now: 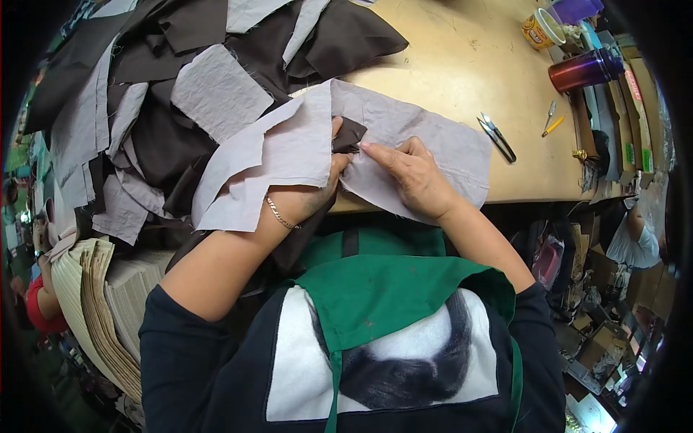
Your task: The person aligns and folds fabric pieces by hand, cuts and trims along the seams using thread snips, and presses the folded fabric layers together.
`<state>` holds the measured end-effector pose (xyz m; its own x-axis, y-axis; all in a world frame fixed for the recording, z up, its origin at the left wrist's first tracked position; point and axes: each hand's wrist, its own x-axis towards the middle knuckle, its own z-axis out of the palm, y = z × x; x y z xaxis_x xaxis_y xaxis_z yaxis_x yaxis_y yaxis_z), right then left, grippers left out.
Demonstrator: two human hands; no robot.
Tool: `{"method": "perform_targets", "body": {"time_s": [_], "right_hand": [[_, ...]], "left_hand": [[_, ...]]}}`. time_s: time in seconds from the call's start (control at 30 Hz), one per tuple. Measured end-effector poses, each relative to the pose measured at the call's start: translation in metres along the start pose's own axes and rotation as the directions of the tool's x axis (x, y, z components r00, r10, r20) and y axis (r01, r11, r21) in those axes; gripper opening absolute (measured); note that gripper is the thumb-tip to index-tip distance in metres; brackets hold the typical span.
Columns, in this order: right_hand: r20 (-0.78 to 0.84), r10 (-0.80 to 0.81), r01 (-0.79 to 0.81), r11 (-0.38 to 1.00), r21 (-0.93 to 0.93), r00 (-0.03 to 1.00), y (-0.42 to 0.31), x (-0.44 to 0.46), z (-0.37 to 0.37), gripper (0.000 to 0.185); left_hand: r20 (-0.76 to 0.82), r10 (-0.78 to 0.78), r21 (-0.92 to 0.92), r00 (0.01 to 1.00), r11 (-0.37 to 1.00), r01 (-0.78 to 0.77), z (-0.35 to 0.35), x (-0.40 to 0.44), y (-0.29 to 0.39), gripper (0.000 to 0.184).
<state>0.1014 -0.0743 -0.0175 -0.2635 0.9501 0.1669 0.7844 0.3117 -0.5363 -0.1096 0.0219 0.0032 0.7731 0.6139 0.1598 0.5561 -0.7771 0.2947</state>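
Observation:
My left hand (321, 191), a chain bracelet at its wrist, is partly covered by a light grey fabric piece (296, 148) folded over it. Its fingers close around the fabric, where a bit of dark brown cloth (349, 135) pokes up. Thumb and forefinger of my right hand (419, 180) pinch the fabric beside that dark bit. Under and behind the right hand, the grey fabric (426, 137) spreads over the table edge. Whether anything small sits between the right fingertips cannot be made out.
Heaped dark and grey fabric pieces (220, 94) cover the table's left side. Thread snips (497, 137), a yellow pencil-like stick (553, 127), a purple-red bottle (585, 70) and a yellow cup (543, 30) are on the right. Stacked folded cloth (97, 310) stands at lower left.

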Motion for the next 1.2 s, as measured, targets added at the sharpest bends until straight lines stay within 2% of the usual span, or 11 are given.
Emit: {"method": "perform_targets", "body": {"time_s": [0.13, 0.33, 0.43, 0.53, 0.63, 0.77, 0.83, 0.9, 1.0, 1.07, 1.2], "right_hand": [[0.099, 0.101, -0.105, 0.994, 0.033, 0.990, 0.002, 0.004, 0.001, 0.071], [-0.116, 0.133, -0.106, 0.972, 0.210, 0.984, -0.002, 0.011, 0.004, 0.076], [-0.253, 0.222, -0.029, 0.803, 0.595, 0.942, 0.013, 0.003, 0.014, 0.076], [-0.242, 0.183, -0.002, 0.801, 0.598, 0.953, 0.017, -0.004, 0.015, 0.075], [-0.177, 0.031, 0.022, 0.958, 0.286, 0.984, 0.014, -0.002, 0.010, 0.071], [-0.026, 0.042, -0.044, 0.997, -0.059, 0.999, -0.006, 0.002, 0.008, 0.062], [-0.002, 0.076, -0.076, 0.995, -0.060, 0.997, -0.010, 0.004, 0.006, 0.060], [0.049, 0.122, -0.120, 0.992, -0.051, 0.991, -0.013, -0.001, 0.000, 0.058], [-0.020, 0.090, -0.092, 0.957, -0.274, 0.996, 0.010, -0.040, -0.010, 0.058], [-0.108, 0.116, -0.145, 0.934, -0.326, 0.987, 0.030, -0.077, -0.026, 0.058], [-0.132, 0.256, -0.287, 0.811, -0.510, 0.958, 0.031, -0.125, -0.054, 0.056]], "left_hand": [[-0.047, -0.013, 0.019, 0.999, 1.000, 0.014, 0.006, -0.002, 0.001, 0.016], [-0.013, -0.091, -0.049, 0.996, 0.995, 0.090, 0.004, -0.005, 0.005, 0.017], [-0.028, -0.099, -0.034, 0.995, 0.995, 0.098, 0.006, -0.007, 0.005, 0.017], [0.000, -0.125, -0.046, 0.992, 0.991, 0.125, 0.011, -0.006, 0.005, 0.017], [0.050, -0.116, -0.062, 0.992, 0.991, 0.119, 0.002, -0.003, 0.004, 0.020], [-0.019, -0.049, -0.008, 0.999, 0.999, 0.049, 0.004, -0.003, 0.006, 0.020], [-0.121, 0.056, 0.017, 0.991, 0.998, -0.054, 0.008, -0.004, 0.004, 0.020], [-0.075, 0.012, -0.003, 0.997, 1.000, -0.013, 0.004, -0.004, 0.007, 0.018], [-0.048, -0.027, -0.003, 0.998, 1.000, 0.027, -0.003, -0.002, 0.015, 0.019], [-0.047, -0.024, 0.001, 0.999, 1.000, 0.024, -0.008, -0.003, 0.017, 0.017], [-0.042, 0.009, -0.016, 0.999, 1.000, -0.010, 0.011, -0.007, 0.004, 0.025]]}}
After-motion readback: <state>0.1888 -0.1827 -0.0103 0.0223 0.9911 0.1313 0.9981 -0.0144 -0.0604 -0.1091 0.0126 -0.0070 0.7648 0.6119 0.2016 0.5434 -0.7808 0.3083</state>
